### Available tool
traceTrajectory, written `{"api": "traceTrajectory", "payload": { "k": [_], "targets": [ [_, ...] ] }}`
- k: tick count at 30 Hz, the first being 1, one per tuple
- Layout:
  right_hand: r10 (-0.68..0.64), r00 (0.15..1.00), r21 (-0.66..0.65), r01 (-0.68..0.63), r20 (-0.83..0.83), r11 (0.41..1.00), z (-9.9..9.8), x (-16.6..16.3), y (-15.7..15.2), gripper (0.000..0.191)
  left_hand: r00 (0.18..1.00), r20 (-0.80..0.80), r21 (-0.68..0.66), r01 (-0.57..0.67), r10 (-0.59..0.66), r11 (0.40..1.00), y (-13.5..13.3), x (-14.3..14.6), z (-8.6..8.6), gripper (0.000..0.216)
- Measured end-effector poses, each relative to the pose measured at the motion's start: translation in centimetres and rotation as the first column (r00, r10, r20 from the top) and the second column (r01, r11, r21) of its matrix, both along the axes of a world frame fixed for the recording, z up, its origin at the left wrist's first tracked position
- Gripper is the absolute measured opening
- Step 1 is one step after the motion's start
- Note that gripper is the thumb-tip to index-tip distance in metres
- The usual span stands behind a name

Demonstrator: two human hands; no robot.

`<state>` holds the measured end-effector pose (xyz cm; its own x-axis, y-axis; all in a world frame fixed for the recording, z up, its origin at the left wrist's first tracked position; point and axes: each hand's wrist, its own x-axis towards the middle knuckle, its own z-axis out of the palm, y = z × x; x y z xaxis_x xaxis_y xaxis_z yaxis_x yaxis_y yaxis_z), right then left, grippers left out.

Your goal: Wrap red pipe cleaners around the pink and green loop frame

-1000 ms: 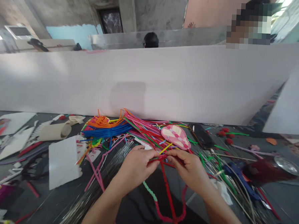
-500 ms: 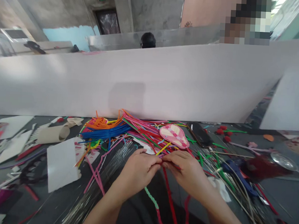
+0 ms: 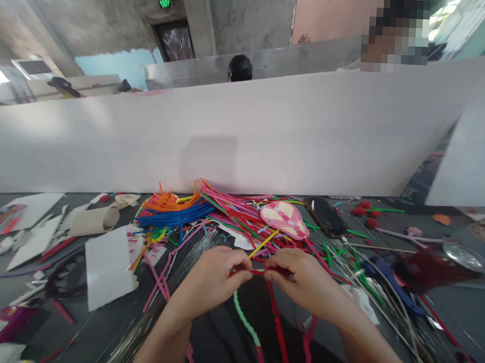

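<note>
My left hand (image 3: 215, 280) and my right hand (image 3: 300, 279) meet low in the middle of the head view. Both pinch the top of a red pipe cleaner piece (image 3: 277, 327), fingertips almost touching. A red stem runs down from the pinch. A looped part, pale green (image 3: 243, 317) on its left side and pink-red below, hangs under the hands. Just beyond the hands lies a pile of coloured pipe cleaners (image 3: 208, 209) in blue, orange, pink, green and yellow. A pink and cream leaf-shaped craft piece (image 3: 285, 219) rests on that pile.
A long white partition (image 3: 236, 138) closes off the far edge of the dark table. A black phone (image 3: 330, 217) lies right of the pile. White cards (image 3: 108, 266), a paper roll (image 3: 94, 220), thin wires (image 3: 181, 265), red pompoms (image 3: 358, 211) and sticks are scattered around. Another person's head (image 3: 240, 68) shows beyond.
Both hands have dropped slightly toward me with the red piece still pinched. The loop below has slid partly out of the bottom of the view.
</note>
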<state>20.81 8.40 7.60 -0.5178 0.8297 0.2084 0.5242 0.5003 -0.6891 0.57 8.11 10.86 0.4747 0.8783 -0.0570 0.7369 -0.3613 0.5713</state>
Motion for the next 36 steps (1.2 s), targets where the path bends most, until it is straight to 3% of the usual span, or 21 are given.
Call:
{"api": "traceTrajectory", "payload": {
  "k": [5, 14, 25, 30, 34, 36],
  "targets": [
    [0.009, 1.000, -0.020, -0.009, -0.007, 1.000, 0.3, 0.1, 0.0, 0.013, 0.998, 0.052, -0.106, -0.038, 0.044, 0.994, -0.4, -0.6, -0.4, 0.013],
    [0.024, 0.999, -0.050, -0.026, -0.048, 0.998, 0.1, 0.1, 0.0, 0.012, 0.993, 0.098, -0.150, -0.050, 0.065, 0.987, -0.9, -1.5, -0.7, 0.017],
    [0.025, 0.996, -0.098, -0.033, -0.082, 0.995, -0.1, 0.1, 0.1, 0.013, 0.903, 0.337, -0.427, -0.107, 0.267, 0.898, -0.9, -2.1, -2.4, 0.027],
    [0.048, 0.996, -0.085, -0.055, -0.080, 0.995, -0.1, -0.1, 0.0, 0.013, 0.884, 0.403, -0.507, 0.000, 0.237, 0.862, -0.6, -0.7, -2.7, 0.035],
    [0.052, 0.996, -0.071, -0.057, -0.076, 0.996, -0.2, -0.2, 0.0, 0.013, 0.897, 0.375, -0.552, 0.014, 0.233, 0.834, -0.2, 0.0, -2.9, 0.029],
    [0.050, 0.996, -0.065, -0.055, -0.068, 0.996, -0.2, -0.1, 0.0, 0.012, 0.922, 0.326, -0.504, -0.018, 0.210, 0.864, -0.3, -0.1, -2.7, 0.023]
  ]
}}
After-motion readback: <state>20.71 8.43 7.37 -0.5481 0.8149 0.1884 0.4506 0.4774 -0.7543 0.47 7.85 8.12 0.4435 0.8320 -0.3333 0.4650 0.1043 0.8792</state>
